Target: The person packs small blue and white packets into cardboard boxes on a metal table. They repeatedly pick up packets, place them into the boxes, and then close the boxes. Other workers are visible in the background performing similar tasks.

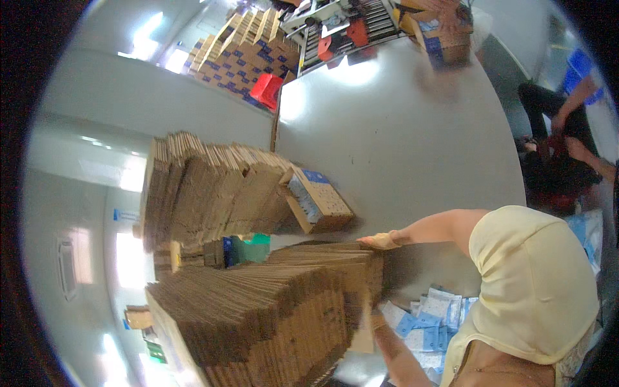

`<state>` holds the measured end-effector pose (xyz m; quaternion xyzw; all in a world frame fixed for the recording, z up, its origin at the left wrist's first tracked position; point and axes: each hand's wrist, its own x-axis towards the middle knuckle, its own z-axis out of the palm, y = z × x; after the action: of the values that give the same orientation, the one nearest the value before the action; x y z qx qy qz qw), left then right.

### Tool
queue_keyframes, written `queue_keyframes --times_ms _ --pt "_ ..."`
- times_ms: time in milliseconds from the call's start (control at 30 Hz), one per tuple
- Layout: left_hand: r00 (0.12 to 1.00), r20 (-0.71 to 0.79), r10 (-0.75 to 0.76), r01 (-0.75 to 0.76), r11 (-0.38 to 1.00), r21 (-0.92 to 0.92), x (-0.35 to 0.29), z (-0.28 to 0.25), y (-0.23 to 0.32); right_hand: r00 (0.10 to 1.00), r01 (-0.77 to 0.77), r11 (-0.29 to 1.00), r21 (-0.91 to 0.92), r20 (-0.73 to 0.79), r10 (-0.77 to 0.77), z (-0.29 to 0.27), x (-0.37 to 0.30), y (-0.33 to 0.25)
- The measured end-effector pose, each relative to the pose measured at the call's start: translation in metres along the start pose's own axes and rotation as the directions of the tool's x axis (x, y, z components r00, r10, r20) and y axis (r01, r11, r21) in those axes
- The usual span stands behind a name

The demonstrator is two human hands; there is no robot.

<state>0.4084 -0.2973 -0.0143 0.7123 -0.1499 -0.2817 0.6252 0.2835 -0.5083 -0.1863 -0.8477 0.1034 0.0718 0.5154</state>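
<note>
A long row of flattened cardboard boxes (258,303) stands on edge, packed tightly together. My right hand (383,240) is at the upper corner of the row's near end, its fingers hooked over the cardboard edge. Lower down, my left hand (378,320) grips the opposite side of the same end, beside a pale, blurred cardboard flap (362,332). Cardboard partly hides the fingers of that hand. Both of my arms reach out from a cream short-sleeved top.
An open carton (322,203) holding pale packets sits by another row of flattened boxes (213,187). Blue-and-white packets (432,322) lie beside my left arm. Beyond the grey table (400,142) are a roller conveyor (380,22), stacked cartons (251,55) and a seated person (567,122).
</note>
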Motion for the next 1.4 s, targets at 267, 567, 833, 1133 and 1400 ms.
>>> queue_keyframes --times_ms 267,567,833,1133,1400 --pt "0.891 0.252 0.377 -0.419 0.898 0.137 -0.047 0.114 0.181 0.998 -0.059 0.997 0.051 -0.006 0.06 0.004 -0.127 0.026" --pt "0.519 0.532 0.669 -0.801 0.599 0.029 -0.113 0.307 0.341 0.971 -0.201 0.972 0.126 -0.108 0.215 0.022 -0.252 0.072" --pt "0.169 0.652 0.739 -0.93 0.339 -0.143 -0.183 0.508 0.421 0.909 -0.291 0.935 0.204 -0.245 0.336 0.038 -0.33 0.108" --pt "0.021 0.703 0.711 -0.972 0.179 -0.151 -0.262 0.73 0.437 0.731 -0.399 0.866 0.302 -0.466 0.499 0.05 -0.404 0.175" --pt "0.074 0.754 0.652 -0.982 0.177 -0.057 -0.318 0.833 0.433 0.372 -0.176 0.78 0.6 -0.693 0.617 0.049 -0.465 0.255"
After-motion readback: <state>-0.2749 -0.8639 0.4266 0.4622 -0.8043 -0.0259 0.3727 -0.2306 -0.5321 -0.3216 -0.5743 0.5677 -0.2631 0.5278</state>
